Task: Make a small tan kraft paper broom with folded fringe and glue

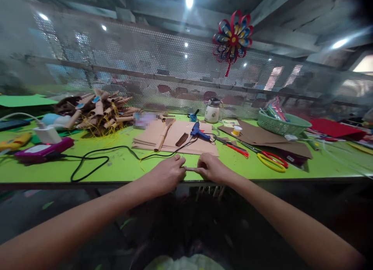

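Between my two hands, at the table's front edge, runs a thin brown paper strip [191,169]. My left hand [170,170] has its fingers closed on the strip's left end, and my right hand [212,168] pinches the right end. Just beyond them lie flat brown cardboard sheets [151,139]. On these sheets rest a blue glue gun [199,132], a small stack of dark brown paper strips [182,139] and a rolled brown paper tube [163,135]. My fingers hide most of the held strip's ends.
Red-and-yellow-handled scissors [272,161] and an orange-handled tool [237,148] lie to the right. A black cord [109,148] runs left to a purple power strip [45,149]. A pile of paper rolls [99,110], a bottle [212,111] and a green basket [282,126] stand behind.
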